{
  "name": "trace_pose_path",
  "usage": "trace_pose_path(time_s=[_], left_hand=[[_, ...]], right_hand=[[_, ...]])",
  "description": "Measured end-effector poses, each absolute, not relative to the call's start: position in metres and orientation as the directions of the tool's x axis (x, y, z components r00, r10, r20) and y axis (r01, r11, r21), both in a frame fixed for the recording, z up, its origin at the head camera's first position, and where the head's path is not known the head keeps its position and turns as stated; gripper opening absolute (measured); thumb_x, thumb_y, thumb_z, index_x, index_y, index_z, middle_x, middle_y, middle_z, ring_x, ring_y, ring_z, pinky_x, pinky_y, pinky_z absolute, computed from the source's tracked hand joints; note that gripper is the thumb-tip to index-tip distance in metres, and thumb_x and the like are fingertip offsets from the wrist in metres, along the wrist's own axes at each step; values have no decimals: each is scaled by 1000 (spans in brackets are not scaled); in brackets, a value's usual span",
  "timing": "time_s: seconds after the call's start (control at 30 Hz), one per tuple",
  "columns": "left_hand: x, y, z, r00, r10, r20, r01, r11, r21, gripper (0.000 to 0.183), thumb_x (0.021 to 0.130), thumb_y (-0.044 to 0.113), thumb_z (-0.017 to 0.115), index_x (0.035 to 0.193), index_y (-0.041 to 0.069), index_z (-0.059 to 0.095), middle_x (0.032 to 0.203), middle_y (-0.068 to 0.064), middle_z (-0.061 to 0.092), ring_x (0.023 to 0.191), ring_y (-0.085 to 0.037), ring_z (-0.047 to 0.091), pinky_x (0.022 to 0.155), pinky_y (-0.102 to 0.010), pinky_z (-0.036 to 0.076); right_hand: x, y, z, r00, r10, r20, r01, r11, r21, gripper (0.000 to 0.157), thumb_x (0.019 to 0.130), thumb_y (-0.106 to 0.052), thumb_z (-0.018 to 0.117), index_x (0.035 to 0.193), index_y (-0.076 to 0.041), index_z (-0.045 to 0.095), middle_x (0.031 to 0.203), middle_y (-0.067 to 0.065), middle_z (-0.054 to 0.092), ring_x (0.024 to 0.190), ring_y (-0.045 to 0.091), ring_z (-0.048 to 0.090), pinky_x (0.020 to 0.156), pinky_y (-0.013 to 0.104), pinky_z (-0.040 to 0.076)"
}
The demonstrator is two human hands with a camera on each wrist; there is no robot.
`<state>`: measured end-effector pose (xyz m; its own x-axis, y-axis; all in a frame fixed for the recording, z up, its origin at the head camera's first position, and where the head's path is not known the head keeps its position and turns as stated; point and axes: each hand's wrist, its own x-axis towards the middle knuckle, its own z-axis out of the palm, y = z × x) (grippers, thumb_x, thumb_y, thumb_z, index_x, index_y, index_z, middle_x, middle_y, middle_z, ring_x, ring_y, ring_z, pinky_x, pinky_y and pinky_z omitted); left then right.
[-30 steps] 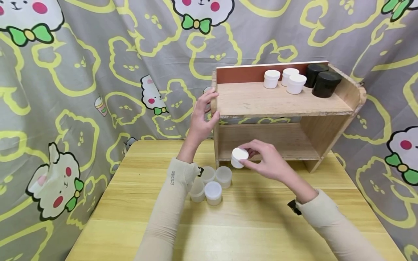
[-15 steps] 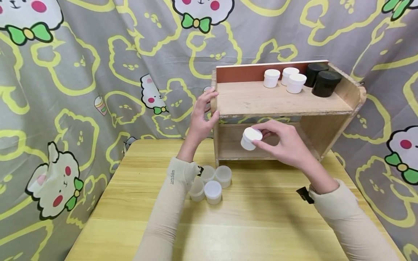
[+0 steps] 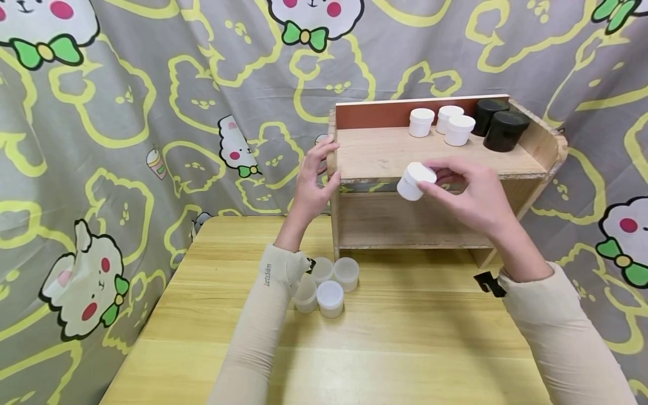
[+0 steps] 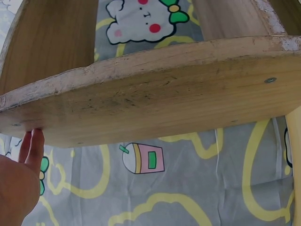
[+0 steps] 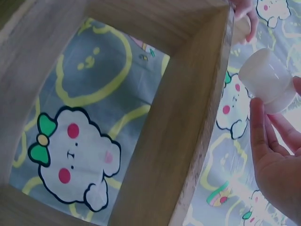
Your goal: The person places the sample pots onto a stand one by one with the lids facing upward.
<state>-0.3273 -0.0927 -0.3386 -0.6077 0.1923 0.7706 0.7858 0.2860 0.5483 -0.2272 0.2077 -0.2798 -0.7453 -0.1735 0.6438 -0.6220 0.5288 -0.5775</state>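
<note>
In the head view my right hand (image 3: 476, 194) pinches a small white lidded jar (image 3: 414, 184) between thumb and fingers. The jar is tilted, in front of the upper board's edge of a two-level wooden shelf (image 3: 374, 154). The right wrist view shows the same white jar (image 5: 264, 77) at the fingertips, beside the shelf's boards. My left hand (image 3: 315, 183) grips the shelf's left side panel, thumb at the front edge and fingers over the top. From the left wrist, fingers (image 4: 35, 150) touch that side panel (image 4: 155, 101).
Several white jars (image 3: 421, 122) and two black jars (image 3: 506, 130) stand on the upper board, toward the right. Several translucent lidded tubs (image 3: 331, 300) are grouped on the wooden table (image 3: 212, 337) by the left forearm. A patterned curtain (image 3: 192, 169) hangs behind.
My right hand has lifted the white jar up and to the right, from near the lower board to the upper board's front edge. The left hand has stayed on the side panel.
</note>
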Motion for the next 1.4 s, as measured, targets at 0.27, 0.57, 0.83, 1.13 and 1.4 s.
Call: trace_pose_path(time_s=[0.27, 0.57, 0.83, 1.13, 1.4], left_hand=[[-326, -94, -338, -605, 194, 772, 786, 298, 541, 51, 95, 17, 63, 145, 17, 54, 162, 1, 42, 134, -25, 52, 105, -45, 54], [-329, -93, -339, -603, 198, 773, 790, 283, 544, 51, 95, 15, 65, 145, 16, 55, 162, 0, 42, 134, -25, 52, 105, -48, 54], [-328, -94, -339, -597, 200, 777, 793, 294, 533, 51, 95, 17, 63, 145, 16, 54, 162, 1, 42, 135, -24, 51, 104, -48, 54], [-328, -93, -340, -585, 194, 787, 804, 263, 533, 51, 94, 12, 65, 144, 16, 56, 162, -1, 44, 133, -26, 52, 103, -52, 54], [-329, -93, -340, -581, 196, 790, 807, 266, 527, 50, 95, 12, 65, 144, 16, 56, 162, -1, 43, 134, -26, 51, 103, -52, 54]], right_hand=[[-241, 216, -265, -793, -37, 608, -535, 519, -666, 35, 87, -12, 83, 120, -4, 76, 100, -20, 68, 83, -3, 65, 78, 7, 51], [-263, 222, -257, -800, 56, 597, -467, 567, -678, 40, 87, -23, 84, 121, -4, 76, 89, -28, 67, 76, -12, 65, 73, 5, 51], [-286, 225, -255, -806, 114, 581, -389, 638, -665, 44, 86, -32, 84, 121, -7, 77, 95, -11, 74, 70, -18, 60, 68, 3, 47], [-305, 224, -257, -808, 122, 576, -344, 695, -631, 45, 88, -34, 79, 120, -2, 75, 102, 14, 76, 67, -21, 52, 68, 3, 43], [-317, 220, -259, -792, 100, 602, -333, 756, -563, 45, 90, -33, 77, 121, -1, 74, 111, 25, 75, 65, -25, 42, 70, 5, 36]])
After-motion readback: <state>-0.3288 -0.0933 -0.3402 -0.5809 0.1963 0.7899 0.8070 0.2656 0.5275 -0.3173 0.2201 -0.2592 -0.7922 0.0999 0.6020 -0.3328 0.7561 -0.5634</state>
